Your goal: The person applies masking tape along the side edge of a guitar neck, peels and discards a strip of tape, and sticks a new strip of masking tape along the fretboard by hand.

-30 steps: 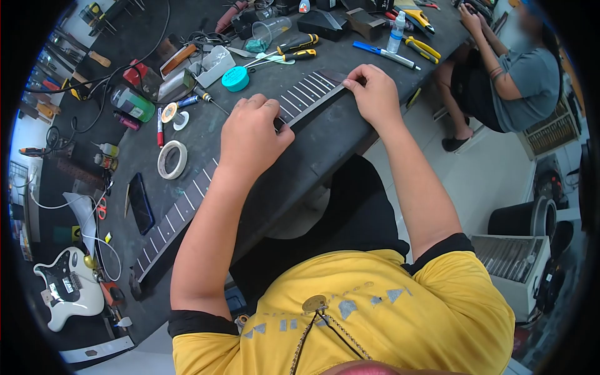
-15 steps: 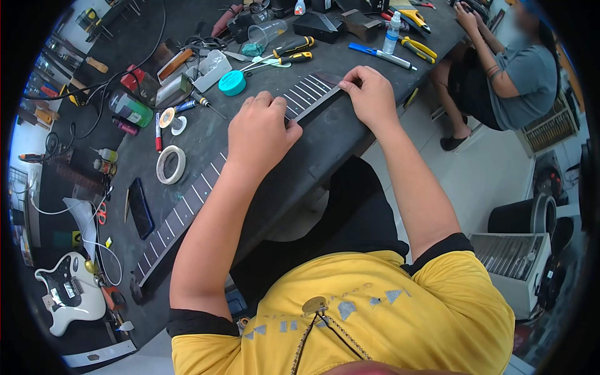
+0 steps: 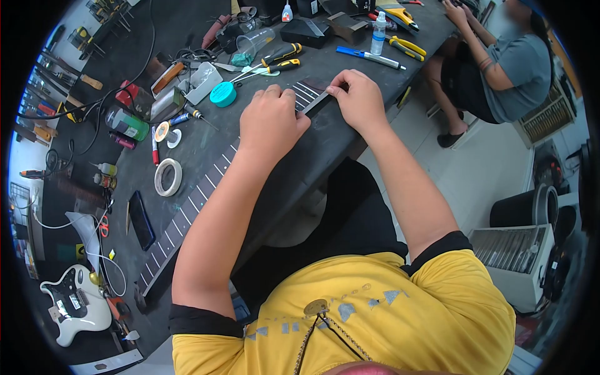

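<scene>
A guitar neck (image 3: 192, 199) with a dark fretboard and pale fret lines lies diagonally along the front edge of the workbench. My left hand (image 3: 270, 122) is closed over its upper part, thumb along the near side. Farther up, my right hand (image 3: 356, 100) pinches the near edge by the neck's far end. Between the hands, several frets and a light strip of the neck's side show. My left forearm hides part of the neck's middle, and the fingertips of my left hand are out of sight.
Behind the neck are a teal round tin (image 3: 223, 94), a tape roll (image 3: 168, 177), a phone (image 3: 142, 220), screwdrivers (image 3: 281, 55), a blue marker (image 3: 370, 57) and pliers (image 3: 407, 47). A white guitar body (image 3: 76, 305) lies at left. Another person (image 3: 500, 69) sits at right.
My left hand has slid up the neck toward my right hand, narrowing the stretch of frets between them. My right hand has shifted slightly left. The view has tilted a little.
</scene>
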Tool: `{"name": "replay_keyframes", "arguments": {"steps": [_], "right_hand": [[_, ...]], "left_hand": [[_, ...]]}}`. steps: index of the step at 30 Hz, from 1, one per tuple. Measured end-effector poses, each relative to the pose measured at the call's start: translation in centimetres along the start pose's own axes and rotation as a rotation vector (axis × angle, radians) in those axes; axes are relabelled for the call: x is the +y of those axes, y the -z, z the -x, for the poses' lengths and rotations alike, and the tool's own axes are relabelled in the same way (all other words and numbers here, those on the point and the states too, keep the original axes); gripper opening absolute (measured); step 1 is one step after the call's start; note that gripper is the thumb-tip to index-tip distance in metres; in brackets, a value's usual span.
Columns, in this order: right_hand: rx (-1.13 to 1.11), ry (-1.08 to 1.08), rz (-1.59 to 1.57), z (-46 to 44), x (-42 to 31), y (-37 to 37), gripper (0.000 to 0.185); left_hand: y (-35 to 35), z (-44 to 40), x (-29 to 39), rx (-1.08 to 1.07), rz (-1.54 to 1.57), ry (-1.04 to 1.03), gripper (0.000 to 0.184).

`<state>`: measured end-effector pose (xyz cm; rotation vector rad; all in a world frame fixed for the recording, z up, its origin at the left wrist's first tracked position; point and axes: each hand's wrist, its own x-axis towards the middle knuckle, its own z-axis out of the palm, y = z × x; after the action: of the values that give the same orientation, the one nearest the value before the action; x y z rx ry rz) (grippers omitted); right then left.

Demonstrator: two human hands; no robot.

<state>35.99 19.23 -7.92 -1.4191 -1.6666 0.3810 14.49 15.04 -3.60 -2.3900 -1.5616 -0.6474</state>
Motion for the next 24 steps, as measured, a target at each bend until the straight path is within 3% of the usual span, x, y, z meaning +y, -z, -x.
{"name": "replay_keyframes", "arguments": {"steps": [24], "right_hand": [[0.032,0.046,0.003,0.2,0.2,-0.1,0.014]], "left_hand": [[-2.0,-2.5,1.5,-0.002,0.008,0.041,0.033]]}}
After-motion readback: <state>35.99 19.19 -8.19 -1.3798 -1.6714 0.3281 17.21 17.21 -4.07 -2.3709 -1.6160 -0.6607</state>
